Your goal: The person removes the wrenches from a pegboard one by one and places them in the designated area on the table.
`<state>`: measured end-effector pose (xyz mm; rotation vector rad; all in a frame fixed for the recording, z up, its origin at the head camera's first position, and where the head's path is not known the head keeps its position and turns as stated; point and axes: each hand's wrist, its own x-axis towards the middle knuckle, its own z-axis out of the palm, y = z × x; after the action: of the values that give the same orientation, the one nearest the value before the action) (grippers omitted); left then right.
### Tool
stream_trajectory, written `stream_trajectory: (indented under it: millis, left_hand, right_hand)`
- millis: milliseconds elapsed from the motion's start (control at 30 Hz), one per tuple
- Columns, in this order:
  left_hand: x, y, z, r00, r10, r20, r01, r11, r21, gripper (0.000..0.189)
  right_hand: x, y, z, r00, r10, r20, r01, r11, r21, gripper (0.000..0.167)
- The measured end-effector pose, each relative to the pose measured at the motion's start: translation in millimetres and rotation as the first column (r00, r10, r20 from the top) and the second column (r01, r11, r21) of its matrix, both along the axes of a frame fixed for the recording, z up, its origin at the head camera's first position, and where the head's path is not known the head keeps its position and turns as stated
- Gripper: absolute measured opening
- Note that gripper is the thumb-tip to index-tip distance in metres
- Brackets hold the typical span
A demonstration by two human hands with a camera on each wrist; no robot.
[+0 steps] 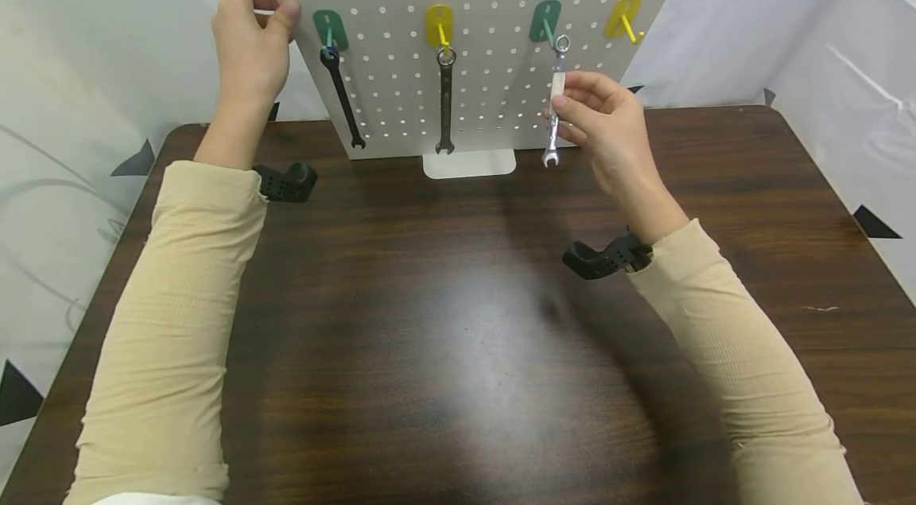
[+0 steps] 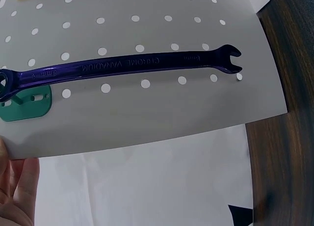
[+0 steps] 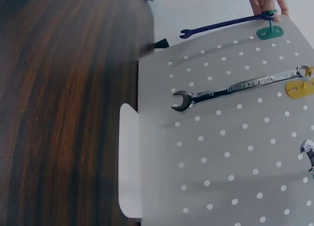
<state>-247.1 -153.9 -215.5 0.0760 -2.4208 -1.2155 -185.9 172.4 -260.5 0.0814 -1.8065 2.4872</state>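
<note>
My left hand (image 1: 254, 44) grips the upper left corner of a grey pegboard (image 1: 501, 111), thumb in front. In my right hand (image 1: 611, 123) a small silver combination wrench (image 1: 553, 127) is pinched between thumb and fingers, ring end up. That ring is at the tip of the right green hook (image 1: 546, 20); whether it is threaded on, I cannot tell. A dark purple combination wrench (image 2: 122, 64) hangs from the left green hook (image 1: 331, 29). Another combination wrench (image 3: 240, 88), chrome in the right wrist view, hangs from the left yellow hook (image 1: 440, 25).
A second yellow hook (image 1: 625, 16) at the board's right bears nothing. The board stands on a white base plate (image 1: 468, 164) at the back of a dark wooden table (image 1: 401, 330). White sheeting (image 1: 716, 20) hangs behind. Black wrist mounts (image 1: 286, 182) extend from both sleeves.
</note>
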Motion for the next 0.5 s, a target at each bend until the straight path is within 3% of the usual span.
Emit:
stream_trajectory:
  millis: [500]
  left_hand:
    - [1.0,0.1,0.1,1.0,0.004,0.005,-0.004,1.0,-0.014,0.028]
  right_hand:
    - [-0.7,20.9,-11.9,0.998,-0.064,0.008,0.063,0.996,0.056,0.014]
